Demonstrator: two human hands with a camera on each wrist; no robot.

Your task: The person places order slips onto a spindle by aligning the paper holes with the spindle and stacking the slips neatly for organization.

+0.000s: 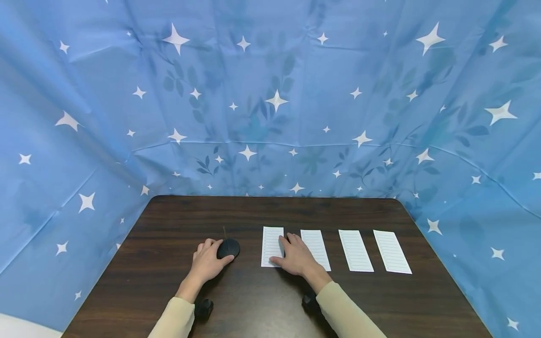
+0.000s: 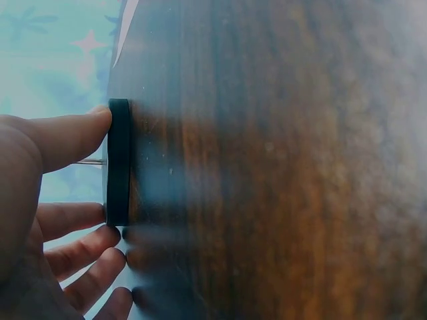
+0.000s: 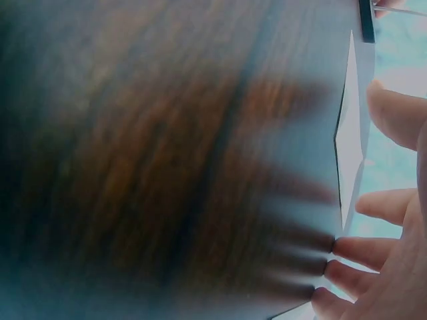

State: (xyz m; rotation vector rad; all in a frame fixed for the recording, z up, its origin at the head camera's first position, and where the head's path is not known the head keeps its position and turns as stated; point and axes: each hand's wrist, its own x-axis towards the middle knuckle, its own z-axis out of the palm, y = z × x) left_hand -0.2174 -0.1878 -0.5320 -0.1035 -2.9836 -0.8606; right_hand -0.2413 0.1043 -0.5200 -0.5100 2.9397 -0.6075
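The head view looks forward and down from behind the left hand and right hand; wrist views (turned sideways) look close along each, both apparently sharing the black disc.

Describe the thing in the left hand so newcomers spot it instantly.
On the dark table, left of four white paper slips, the left hand pinches a black disc. Unlike the flat slips, it is round and bears a thin upright metal rod.

In both wrist views the tabletop blurs beside the fingers, their shadows smeared; the head view is sharper, evenly bright, with soft glare wristward of the fingers.
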